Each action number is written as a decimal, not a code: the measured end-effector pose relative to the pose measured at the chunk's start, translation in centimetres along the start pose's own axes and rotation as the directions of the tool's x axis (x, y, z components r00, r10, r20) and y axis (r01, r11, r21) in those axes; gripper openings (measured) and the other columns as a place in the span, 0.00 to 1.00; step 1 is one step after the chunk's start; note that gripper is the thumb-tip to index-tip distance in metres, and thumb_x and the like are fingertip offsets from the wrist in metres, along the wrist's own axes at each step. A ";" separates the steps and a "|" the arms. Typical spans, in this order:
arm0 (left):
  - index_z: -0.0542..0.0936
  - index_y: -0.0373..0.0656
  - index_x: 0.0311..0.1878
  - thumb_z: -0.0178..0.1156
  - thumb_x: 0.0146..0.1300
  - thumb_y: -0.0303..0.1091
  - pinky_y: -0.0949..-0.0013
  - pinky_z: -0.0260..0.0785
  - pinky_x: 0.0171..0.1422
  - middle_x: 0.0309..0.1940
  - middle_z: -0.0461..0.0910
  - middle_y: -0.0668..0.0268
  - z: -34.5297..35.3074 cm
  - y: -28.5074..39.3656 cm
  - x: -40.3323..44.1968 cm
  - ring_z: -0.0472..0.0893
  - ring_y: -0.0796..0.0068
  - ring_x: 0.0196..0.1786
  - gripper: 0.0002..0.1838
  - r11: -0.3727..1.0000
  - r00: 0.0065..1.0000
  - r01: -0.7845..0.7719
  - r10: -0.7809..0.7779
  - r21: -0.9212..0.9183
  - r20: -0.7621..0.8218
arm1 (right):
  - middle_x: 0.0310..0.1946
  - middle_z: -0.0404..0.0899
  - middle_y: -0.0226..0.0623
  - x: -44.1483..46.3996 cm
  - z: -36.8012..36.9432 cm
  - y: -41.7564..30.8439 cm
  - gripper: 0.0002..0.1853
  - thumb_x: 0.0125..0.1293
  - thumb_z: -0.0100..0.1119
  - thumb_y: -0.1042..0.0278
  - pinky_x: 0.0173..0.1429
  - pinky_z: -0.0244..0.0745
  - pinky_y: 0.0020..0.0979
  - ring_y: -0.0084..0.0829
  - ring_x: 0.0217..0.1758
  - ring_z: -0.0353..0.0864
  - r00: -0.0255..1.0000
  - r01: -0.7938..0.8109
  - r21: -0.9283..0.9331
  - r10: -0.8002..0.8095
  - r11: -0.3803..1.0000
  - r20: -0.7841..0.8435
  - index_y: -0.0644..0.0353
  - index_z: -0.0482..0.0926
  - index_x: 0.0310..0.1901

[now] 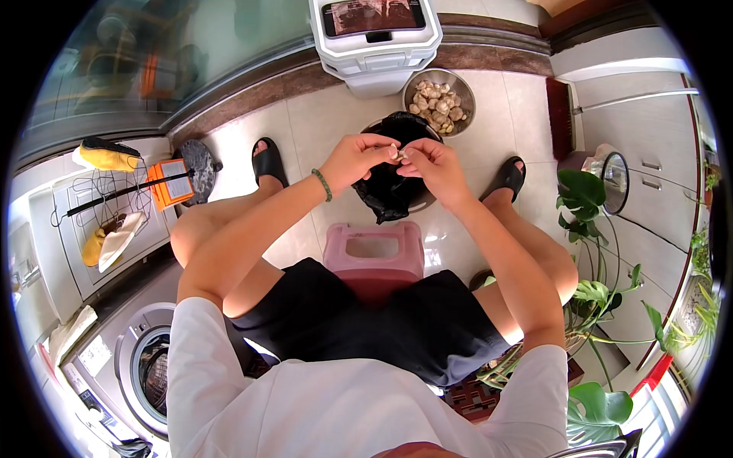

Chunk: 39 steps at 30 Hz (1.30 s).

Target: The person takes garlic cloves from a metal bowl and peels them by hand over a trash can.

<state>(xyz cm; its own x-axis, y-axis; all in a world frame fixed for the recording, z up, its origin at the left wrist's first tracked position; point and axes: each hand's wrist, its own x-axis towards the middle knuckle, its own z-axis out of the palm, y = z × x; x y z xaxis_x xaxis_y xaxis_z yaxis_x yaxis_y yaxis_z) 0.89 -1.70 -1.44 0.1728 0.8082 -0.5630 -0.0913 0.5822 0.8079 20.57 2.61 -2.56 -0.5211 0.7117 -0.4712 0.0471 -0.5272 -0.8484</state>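
Observation:
A small pale garlic clove (398,155) is pinched between my two hands, partly covered by the fingertips. My left hand (355,159), with a green beaded bracelet at the wrist, closes thumb and finger on one side of it. From the other side my right hand (435,168) grips it the same way. Both hands are above a bin lined with a black plastic bag (384,204). Just beyond the bin, a metal bowl (469,91) holds several garlic bulbs and cloves (437,104).
A grey-white lidded box (374,65) with a phone (372,15) on top stands ahead. Between my legs is a pink plastic stool (412,248). A washing machine (149,366) and wire rack (92,191) are left; leafy plants (582,192) and white cabinets (641,137) are right.

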 end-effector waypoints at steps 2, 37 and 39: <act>0.81 0.41 0.52 0.63 0.67 0.44 0.80 0.61 0.30 0.36 0.86 0.70 -0.3 -0.1 0.4 0.72 0.92 0.31 0.18 0.995 0.999 0.040 -0.040 -0.089 0.008 | 0.34 0.82 0.36 0.1 -0.1 -0.2 0.08 0.71 0.54 0.72 0.41 0.82 0.25 0.26 0.34 0.85 0.997 -0.017 0.046 0.020 0.999 -0.068 0.68 0.78 0.43; 0.72 0.43 0.63 0.49 0.73 0.41 0.76 0.62 0.37 0.42 0.80 0.66 -0.3 -0.1 0.1 0.61 0.87 0.25 0.20 0.924 0.935 0.342 -0.315 -0.174 0.164 | 0.31 0.80 0.37 4.5 -15.2 8.7 0.10 0.64 0.62 0.71 0.35 0.80 0.29 0.27 0.32 0.81 0.657 -0.070 0.127 0.142 0.989 -0.740 0.70 0.78 0.42; 0.72 0.43 0.63 0.48 0.72 0.39 0.75 0.64 0.38 0.43 0.80 0.65 -0.7 -0.6 0.0 0.63 0.87 0.26 0.20 0.915 0.931 0.347 -0.309 -0.208 0.195 | 0.33 0.79 0.37 4.9 -15.3 8.4 0.12 0.64 0.63 0.70 0.36 0.81 0.30 0.29 0.33 0.82 0.650 -0.079 0.138 0.157 0.987 -0.744 0.70 0.78 0.43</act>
<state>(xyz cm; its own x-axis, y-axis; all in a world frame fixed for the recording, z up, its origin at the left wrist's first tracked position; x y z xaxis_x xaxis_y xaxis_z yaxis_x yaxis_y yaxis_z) 0.28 -2.00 -1.97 0.3804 0.5556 -0.7393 -0.2278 0.8311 0.5073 31.40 8.77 -15.70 0.3029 0.7252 -0.6183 -0.0300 -0.6412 -0.7668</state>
